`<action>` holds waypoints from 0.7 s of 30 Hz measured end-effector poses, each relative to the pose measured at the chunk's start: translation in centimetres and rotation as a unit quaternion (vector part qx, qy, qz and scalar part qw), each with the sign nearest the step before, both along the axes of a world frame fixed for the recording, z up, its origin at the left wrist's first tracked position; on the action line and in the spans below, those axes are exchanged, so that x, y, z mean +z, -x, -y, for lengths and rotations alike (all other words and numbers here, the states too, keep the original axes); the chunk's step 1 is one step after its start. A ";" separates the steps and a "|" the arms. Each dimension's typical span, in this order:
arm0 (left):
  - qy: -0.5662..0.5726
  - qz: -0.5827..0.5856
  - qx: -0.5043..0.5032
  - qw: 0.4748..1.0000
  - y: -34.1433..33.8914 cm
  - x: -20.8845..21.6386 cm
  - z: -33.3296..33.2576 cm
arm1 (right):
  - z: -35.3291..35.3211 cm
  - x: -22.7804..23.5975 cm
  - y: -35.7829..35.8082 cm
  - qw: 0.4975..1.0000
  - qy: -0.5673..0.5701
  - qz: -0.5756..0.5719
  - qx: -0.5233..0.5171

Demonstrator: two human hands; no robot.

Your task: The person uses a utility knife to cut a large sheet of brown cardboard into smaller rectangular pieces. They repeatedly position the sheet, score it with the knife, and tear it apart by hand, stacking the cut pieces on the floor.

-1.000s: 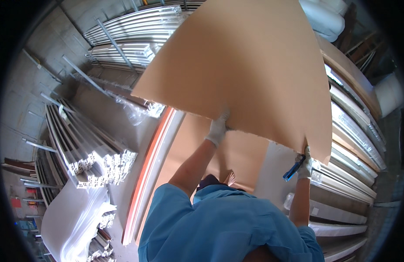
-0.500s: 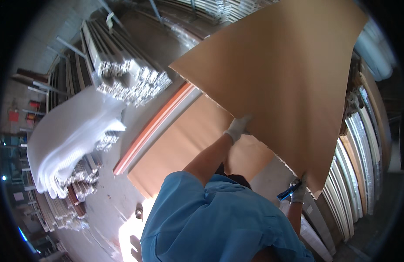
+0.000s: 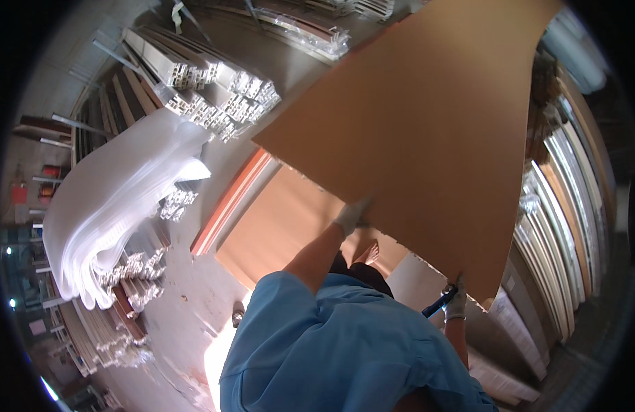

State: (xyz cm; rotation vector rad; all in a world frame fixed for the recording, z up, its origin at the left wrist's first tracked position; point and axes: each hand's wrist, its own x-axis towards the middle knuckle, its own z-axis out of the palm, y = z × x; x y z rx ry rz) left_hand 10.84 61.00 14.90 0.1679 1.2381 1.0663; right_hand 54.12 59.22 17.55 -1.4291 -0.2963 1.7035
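Note:
A large brown cardboard sheet (image 3: 413,130) rises in front of me, its ragged near edge slanting down to the right. My left hand (image 3: 355,214), in a pale glove, is closed on that edge near its middle. Near the sheet's lower right corner, my gloved right hand (image 3: 457,303) is closed on the edge too. It also holds a slim blue-and-black handled tool (image 3: 437,303), which points to the lower left; its exact kind is unclear. Below the raised sheet lies another piece of brown cardboard (image 3: 283,220) on the floor. The fingers behind the sheet are hidden.
Orange-and-white striped strips (image 3: 232,199) lie left of the floor cardboard. Farther left, white foam sheeting (image 3: 118,199) drapes beside racked, wrapped profiles (image 3: 228,96). Long panels (image 3: 551,275) stand along the right. My bare foot (image 3: 370,253) shows beneath the sheet's edge.
The raised sheet and both hands have shifted slightly left in view; my left hand sits a little lower. Both hands keep their hold. A bare foot has come into sight.

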 end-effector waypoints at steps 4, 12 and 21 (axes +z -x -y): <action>0.061 0.029 -0.005 0.998 1.8 -2.1 9.5 | 9.9 -0.4 2.2 0.999 -0.011 0.040 -0.009; 0.111 0.052 0.043 0.992 6.4 -4.9 26.4 | 26.4 -0.4 7.0 0.996 0.067 0.057 0.005; 0.138 0.047 0.081 0.986 9.1 -9.8 43.6 | 43.0 -6.6 9.4 0.991 0.136 0.003 0.007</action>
